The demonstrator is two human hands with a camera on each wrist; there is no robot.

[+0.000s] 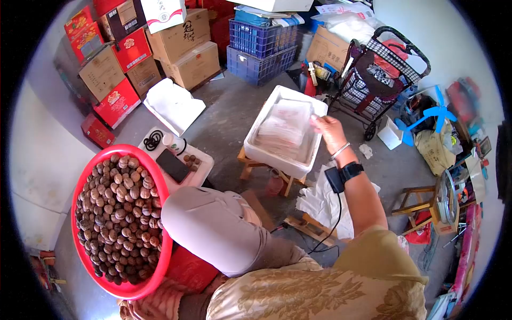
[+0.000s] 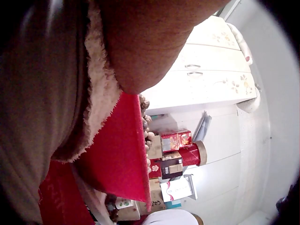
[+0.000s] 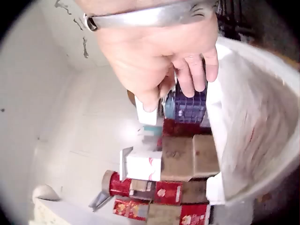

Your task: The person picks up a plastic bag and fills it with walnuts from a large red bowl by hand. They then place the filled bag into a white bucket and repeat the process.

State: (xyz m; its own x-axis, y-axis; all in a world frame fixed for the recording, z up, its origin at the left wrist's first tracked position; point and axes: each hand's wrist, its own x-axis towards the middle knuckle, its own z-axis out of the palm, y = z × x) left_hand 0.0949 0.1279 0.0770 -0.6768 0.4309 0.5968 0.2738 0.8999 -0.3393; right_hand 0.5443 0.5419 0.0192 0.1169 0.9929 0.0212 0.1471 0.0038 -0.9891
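My right hand (image 1: 327, 129) hovers at the right side of a white foam box (image 1: 255, 145), its fingertips right at a stack of clear plastic bags (image 1: 285, 125). Seen from the right wrist, the fingers (image 3: 192, 75) bend loosely beside the bags (image 3: 255, 126), with nothing between them and the thumb. Skin of my left hand or wrist (image 2: 145, 42) fills the top of the left wrist view, above the red basin (image 2: 115, 154); its fingers are hidden. Walnuts (image 1: 120, 213) heap up in that basin, left of my knee.
A wooden stool (image 1: 247, 166) carries the foam box. Between basin and box, a white foam lid holds a phone (image 1: 173, 166) and a few walnuts (image 1: 191, 160). Cartons (image 1: 184, 40), blue crates (image 1: 261, 58) and a wheeled cart (image 1: 368, 85) stand behind. White plastic (image 1: 322, 205) lies on the floor.
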